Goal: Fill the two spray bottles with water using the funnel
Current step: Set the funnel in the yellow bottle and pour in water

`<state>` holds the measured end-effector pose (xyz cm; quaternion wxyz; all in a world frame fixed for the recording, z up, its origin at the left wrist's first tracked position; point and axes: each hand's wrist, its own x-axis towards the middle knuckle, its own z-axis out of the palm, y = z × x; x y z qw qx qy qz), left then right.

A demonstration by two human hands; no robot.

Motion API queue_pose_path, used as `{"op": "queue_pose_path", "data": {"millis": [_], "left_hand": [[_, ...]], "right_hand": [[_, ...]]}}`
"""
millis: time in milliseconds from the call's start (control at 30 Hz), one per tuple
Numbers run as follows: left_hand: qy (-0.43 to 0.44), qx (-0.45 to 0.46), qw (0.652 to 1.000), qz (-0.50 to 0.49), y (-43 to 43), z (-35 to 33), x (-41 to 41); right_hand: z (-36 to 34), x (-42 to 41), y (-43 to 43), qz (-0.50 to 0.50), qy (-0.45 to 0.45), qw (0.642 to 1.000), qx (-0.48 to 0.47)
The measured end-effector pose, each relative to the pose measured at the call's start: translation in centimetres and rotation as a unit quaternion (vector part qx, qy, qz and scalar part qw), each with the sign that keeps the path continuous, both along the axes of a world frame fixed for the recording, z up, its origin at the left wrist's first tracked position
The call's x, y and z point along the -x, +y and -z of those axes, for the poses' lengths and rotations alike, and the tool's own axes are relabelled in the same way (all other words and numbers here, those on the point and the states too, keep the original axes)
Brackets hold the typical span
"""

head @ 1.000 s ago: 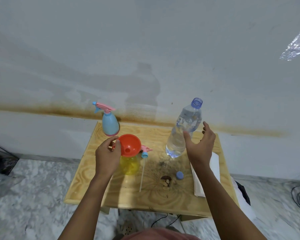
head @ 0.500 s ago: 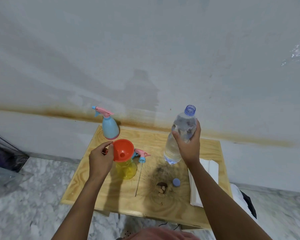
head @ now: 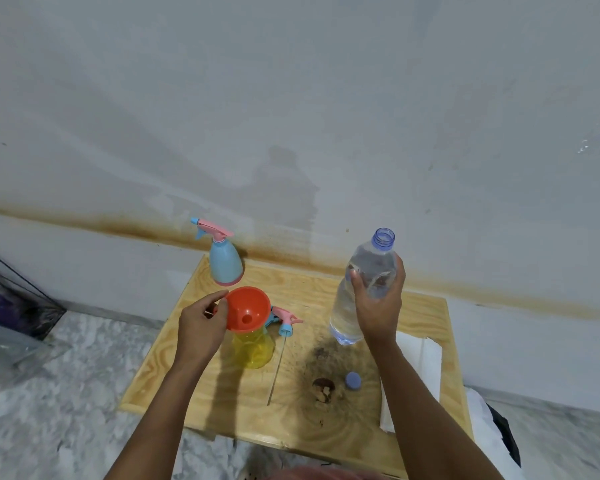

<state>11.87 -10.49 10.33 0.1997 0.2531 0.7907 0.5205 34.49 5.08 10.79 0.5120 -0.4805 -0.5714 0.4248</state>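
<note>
The right hand (head: 378, 306) gripped the upright water bottle (head: 364, 289), right of the funnel (head: 248, 308) the left hand (head: 201, 327) pinched.

Orange funnel (head: 247, 308) on yellow bottle (head: 253, 348) — pale-blue sprayer (head: 224, 268), pink trigger — blond wooden table (head: 194, 382).

Single head view, looking forward-down, fairly near table (head: 326, 424); wall fills upper half.
</note>
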Motion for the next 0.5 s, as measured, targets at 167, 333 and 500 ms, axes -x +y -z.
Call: {"op": "queue_pose_path", "data": {"millis": [167,333,500], "left_hand": [[0.003,-0.005,1.000,0.003,-0.3,0.0,0.1],[-0.005,-0.010,1.000,0.007,-0.4,-0.1,0.1],[-0.006,-0.015,1.000,0.013,-0.5,-0.3,0.2]], "right_hand": [[-1.0,0.1,-0.7,-0.032,-0.019,0.999,-0.015],[-2.2,0.3,-1.7,-0.078,-0.009,0.997,-0.028],[-3.9,1.1,-3.2,-0.108,-0.009,0.992,-0.061]]}}
